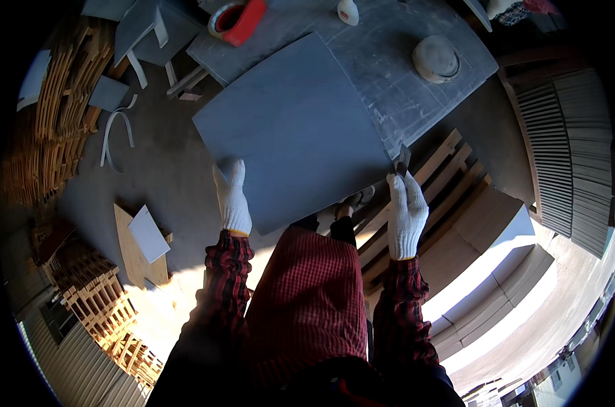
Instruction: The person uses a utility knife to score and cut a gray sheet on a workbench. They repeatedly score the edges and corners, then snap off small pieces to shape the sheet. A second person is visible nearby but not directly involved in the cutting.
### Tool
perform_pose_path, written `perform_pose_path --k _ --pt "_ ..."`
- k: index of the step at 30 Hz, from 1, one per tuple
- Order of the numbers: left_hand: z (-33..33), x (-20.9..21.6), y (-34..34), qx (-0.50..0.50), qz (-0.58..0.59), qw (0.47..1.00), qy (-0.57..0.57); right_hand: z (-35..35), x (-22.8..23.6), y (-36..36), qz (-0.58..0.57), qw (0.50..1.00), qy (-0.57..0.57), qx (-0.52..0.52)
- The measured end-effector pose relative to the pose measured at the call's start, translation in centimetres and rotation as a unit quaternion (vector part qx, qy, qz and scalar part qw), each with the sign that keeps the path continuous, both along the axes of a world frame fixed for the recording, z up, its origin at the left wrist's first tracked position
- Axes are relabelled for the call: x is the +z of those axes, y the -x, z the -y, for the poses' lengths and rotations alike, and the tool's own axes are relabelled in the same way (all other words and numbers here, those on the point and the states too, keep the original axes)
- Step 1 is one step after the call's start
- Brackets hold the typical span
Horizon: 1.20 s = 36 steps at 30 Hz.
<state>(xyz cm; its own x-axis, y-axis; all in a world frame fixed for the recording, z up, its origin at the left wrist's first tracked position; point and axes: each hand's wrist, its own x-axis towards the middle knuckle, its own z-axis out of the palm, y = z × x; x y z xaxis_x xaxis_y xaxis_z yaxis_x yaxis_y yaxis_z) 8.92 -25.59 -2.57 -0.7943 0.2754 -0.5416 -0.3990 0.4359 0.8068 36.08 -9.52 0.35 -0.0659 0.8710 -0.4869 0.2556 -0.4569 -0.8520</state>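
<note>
A flat grey rectangular panel (294, 122) sits at twelve o'clock, best kept steady; the white-gloved left hand (233, 202) grasps its eight-o'clock edge, the white-gloved right hand (408, 216) a dark flat-bladed tool (402, 160).

Stacked wooden pallets (77, 74) stand near a curved pale strip (107, 132).

The panel (287, 129) is grey, gloves (234, 203) white, sleeves (408, 292) checked red-black.

I count two gloved hands (233, 201) (407, 216); one grey panel (294, 129); one worktop (382, 64); one white bottle (348, 13); one red holder (250, 24); seemingly one rounded vessel (434, 60); one small tool (402, 160).
</note>
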Motion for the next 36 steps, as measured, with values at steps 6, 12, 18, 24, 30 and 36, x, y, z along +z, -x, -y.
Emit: perform_pose_path --k 6,12,18,24,30,36 --pt "0.2 2.8 -0.3 -0.113 -0.078 0.989 0.057 8.7 0.2 -1.6 0.027 0.993 0.017 -0.116" --pt "-3.0 2.0 3.1 -0.256 -0.151 0.950 0.095 14.3 -0.7 -1.2 -0.028 0.976 0.029 -0.212" --pt "-8.3 1.8 6.1 -0.334 -0.195 0.917 0.099 15.4 0.3 1.5 -0.028 0.972 0.045 -0.227" --pt "-9.7 4.3 5.5 -0.372 -0.268 0.867 0.196 13.2 -0.8 0.4 -0.183 0.945 0.094 -0.253" --pt "-3.7 3.4 -2.3 -0.594 -0.522 0.611 0.029 7.3 -1.8 -4.4 -0.047 0.998 0.026 -0.040" --pt "-4.7 0.6 -7.3 -0.722 -0.462 0.512 -0.050 1.4 -2.7 -6.2 0.049 0.978 -0.054 0.195"
